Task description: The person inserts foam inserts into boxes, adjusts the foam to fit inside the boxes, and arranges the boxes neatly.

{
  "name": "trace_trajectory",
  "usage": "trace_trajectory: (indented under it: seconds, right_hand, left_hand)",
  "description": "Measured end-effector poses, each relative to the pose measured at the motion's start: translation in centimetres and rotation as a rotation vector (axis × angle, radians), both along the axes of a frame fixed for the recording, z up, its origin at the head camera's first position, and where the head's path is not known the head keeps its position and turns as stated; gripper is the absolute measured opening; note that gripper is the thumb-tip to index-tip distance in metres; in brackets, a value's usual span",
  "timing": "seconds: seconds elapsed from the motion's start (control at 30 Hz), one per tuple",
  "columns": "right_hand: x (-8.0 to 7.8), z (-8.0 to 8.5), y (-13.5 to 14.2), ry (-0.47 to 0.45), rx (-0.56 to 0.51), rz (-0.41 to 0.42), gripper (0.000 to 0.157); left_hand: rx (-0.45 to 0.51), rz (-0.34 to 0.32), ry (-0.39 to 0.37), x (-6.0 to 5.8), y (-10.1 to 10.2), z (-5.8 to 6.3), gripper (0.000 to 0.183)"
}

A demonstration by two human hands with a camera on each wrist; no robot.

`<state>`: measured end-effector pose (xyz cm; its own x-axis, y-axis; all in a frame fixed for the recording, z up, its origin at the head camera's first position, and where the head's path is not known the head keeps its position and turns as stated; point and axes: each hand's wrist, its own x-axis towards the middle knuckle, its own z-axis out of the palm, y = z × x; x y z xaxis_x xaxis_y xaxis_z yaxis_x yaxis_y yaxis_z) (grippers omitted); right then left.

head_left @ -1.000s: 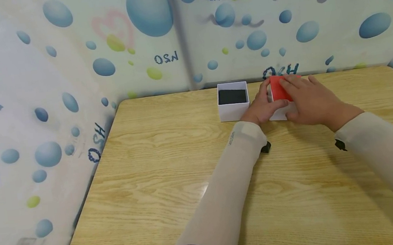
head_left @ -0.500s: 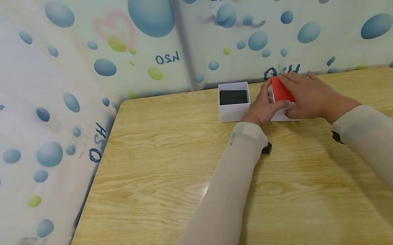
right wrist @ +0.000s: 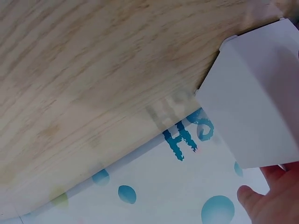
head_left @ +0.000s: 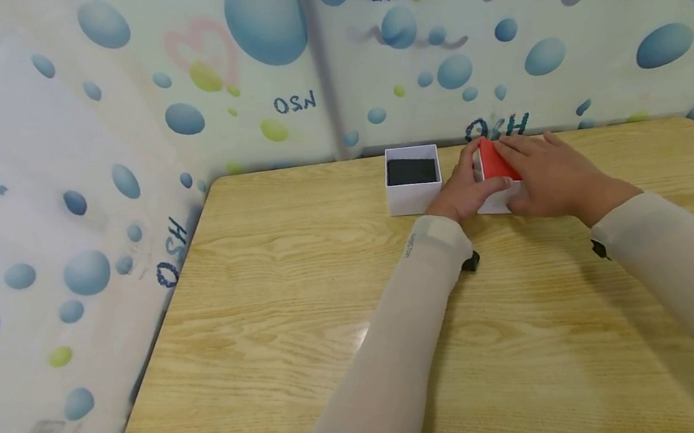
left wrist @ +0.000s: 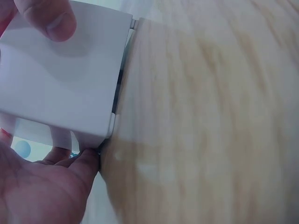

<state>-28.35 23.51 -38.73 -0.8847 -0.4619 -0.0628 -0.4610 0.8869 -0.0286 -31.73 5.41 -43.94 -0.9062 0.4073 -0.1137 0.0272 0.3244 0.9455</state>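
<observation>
A white box with a red top (head_left: 496, 160) stands near the back of the wooden table. My left hand (head_left: 462, 191) grips its left side, thumb across the upper front. In the left wrist view, the left hand (left wrist: 51, 186) has its fingers along the side of the box (left wrist: 56, 84), and a thumb touches the front face. My right hand (head_left: 553, 173) lies over the right part of the red top, thumb on the front. In the right wrist view, the right hand's fingers (right wrist: 280, 191) are at the back edge of the box (right wrist: 252, 102). The contents are hidden.
Just left of the hands stands an open white box (head_left: 415, 199) with a black object (head_left: 411, 171) inside. The wooden table (head_left: 265, 291) ends at a patterned wall covering (head_left: 460, 29) at the back and left.
The box and my left hand stay in place. My right hand shifts slightly on the top: it turns over the right side, and more of the red surface is covered than a second ago.
</observation>
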Motion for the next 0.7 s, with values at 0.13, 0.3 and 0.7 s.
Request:
trace_trajectory:
  seconds: [0.13,0.3,0.7]
  right_hand:
    - [0.6,-0.3,0.3,0.042,-0.022,0.039,0.095]
    - [1.3,-0.9,0.9,0.076,-0.049,0.103,0.094]
    - [1.5,-1.5,0.8,0.034,-0.038,0.079,0.096]
  left_hand:
    - [-0.004,0.000,0.005,0.0,0.0,-0.1,0.088]
    - [0.005,-0.005,-0.001,-0.1,0.1,-0.1,0.089]
    - [-0.001,-0.009,0.016,-0.2,-0.1,-0.1,0.088]
